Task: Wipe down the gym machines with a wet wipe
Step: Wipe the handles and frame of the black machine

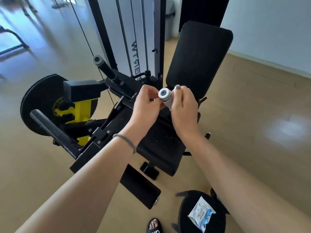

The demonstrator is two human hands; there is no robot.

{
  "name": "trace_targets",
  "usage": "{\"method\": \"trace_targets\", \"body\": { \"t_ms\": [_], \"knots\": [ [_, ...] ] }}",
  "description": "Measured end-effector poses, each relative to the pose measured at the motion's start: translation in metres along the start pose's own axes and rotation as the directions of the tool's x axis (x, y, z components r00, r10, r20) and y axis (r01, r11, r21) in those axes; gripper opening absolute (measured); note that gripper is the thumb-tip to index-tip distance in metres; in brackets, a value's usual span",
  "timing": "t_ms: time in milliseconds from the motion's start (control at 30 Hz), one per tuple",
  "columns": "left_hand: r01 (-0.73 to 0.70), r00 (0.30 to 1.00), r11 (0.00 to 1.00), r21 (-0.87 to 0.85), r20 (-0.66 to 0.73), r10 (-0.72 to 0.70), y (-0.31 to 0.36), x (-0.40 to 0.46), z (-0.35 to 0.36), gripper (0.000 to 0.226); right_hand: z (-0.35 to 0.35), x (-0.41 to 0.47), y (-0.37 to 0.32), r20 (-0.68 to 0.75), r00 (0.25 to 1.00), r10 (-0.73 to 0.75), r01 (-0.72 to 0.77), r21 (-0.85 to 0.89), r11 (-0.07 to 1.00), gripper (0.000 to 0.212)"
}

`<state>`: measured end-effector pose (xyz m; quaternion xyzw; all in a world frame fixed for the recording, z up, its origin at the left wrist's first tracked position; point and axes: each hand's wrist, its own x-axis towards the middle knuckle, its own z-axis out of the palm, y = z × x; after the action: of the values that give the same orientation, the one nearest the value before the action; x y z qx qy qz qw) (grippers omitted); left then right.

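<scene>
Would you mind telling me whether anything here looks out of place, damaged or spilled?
Nothing looks spilled or damaged. One mild oddity: the torn-open wet wipe packet lies loose on a round black stool by the person's foot. Both hands, left and right, hold a small white cylinder, not a wipe, above the machine's seat.

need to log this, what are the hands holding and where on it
A small white bottle: the right hand grips its body, and the left hand pinches just under the cap.

Black stool (185, 209) near sandalled foot (154, 225); grey bin (170, 22) by wall.
</scene>
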<state>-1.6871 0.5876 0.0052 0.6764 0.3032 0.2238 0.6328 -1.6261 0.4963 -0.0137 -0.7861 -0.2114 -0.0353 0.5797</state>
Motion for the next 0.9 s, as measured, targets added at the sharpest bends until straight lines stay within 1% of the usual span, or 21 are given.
{"method": "trace_targets", "body": {
  "t_ms": [67, 100, 133, 200, 233, 267, 300, 367, 433, 600, 667, 733, 800, 900],
  "knots": [
    [0.029, 0.999, 0.997, -0.073, 0.036, -0.026, 0.006, -0.001, -0.004, 0.013, -0.005, -0.01, 0.002, 0.155, 0.988, 0.003, -0.02, 0.109, 0.994, 0.024],
    [0.043, 0.998, 0.993, -0.106, 0.054, -0.038, 0.01, -0.003, -0.006, 0.013, -0.008, -0.014, 0.006, 0.22, 0.975, -0.022, -0.006, 0.125, 0.992, 0.02],
    [0.058, 0.997, 0.993, -0.102, 0.06, -0.052, 0.014, -0.004, -0.009, 0.016, -0.011, -0.016, 0.009, 0.266, 0.962, -0.064, 0.037, 0.105, 0.994, 0.024],
    [0.065, 0.997, 0.998, 0.002, 0.052, -0.065, 0.022, -0.005, -0.012, 0.019, -0.016, -0.014, 0.015, 0.332, 0.932, -0.143, 0.142, 0.026, 0.989, 0.045],
    [0.039, 0.998, 0.995, 0.089, 0.045, -0.043, 0.025, -0.005, -0.013, 0.019, -0.016, -0.009, 0.016, 0.362, 0.918, -0.161, 0.181, -0.019, 0.983, 0.051],
    [-0.007, 0.999, 0.982, 0.188, 0.041, 0.0, 0.03, -0.004, -0.014, 0.02, -0.017, -0.004, 0.014, 0.387, 0.908, -0.16, 0.196, -0.055, 0.979, 0.051],
    [-0.055, 0.998, 0.959, 0.278, 0.039, 0.046, 0.035, -0.005, -0.014, 0.021, -0.016, 0.001, 0.009, 0.408, 0.902, -0.14, 0.188, -0.078, 0.979, 0.046],
    [-0.13, 0.991, 0.903, 0.409, 0.036, 0.127, 0.044, -0.007, -0.013, 0.024, -0.01, 0.012, 0.001, 0.436, 0.897, -0.076, 0.129, -0.094, 0.987, 0.029],
    [-0.172, 0.984, 0.861, 0.478, 0.047, 0.171, 0.047, -0.006, -0.013, 0.025, -0.003, 0.019, -0.004, 0.405, 0.913, -0.052, 0.106, -0.113, 0.988, 0.018],
    [-0.245, 0.969, 0.785, 0.569, 0.126, 0.21, 0.045, 0.006, -0.012, 0.024, 0.014, 0.021, 0.001, 0.27, 0.961, -0.066, 0.107, -0.14, 0.984, 0.023],
    [-0.311, 0.95, 0.772, 0.554, 0.205, 0.236, 0.043, 0.016, -0.009, 0.028, 0.016, 0.019, 0.014, 0.227, 0.973, -0.052, 0.089, -0.155, 0.984, 0.027],
    [-0.406, 0.908, 0.734, 0.544, 0.329, 0.258, 0.043, 0.023, -0.004, 0.031, 0.015, 0.016, 0.031, 0.192, 0.981, 0.017, 0.027, -0.227, 0.973, 0.032],
    [-0.487, 0.858, 0.685, 0.542, 0.443, 0.26, 0.04, 0.028, -0.001, 0.032, 0.013, 0.012, 0.047, 0.163, 0.984, 0.073, -0.021, -0.297, 0.954, 0.032],
    [-0.502, 0.836, 0.686, 0.526, 0.498, 0.23, 0.034, 0.034, -0.001, 0.033, 0.013, 0.009, 0.055, 0.123, 0.987, 0.106, -0.063, -0.314, 0.947, 0.03]
  ]
}}
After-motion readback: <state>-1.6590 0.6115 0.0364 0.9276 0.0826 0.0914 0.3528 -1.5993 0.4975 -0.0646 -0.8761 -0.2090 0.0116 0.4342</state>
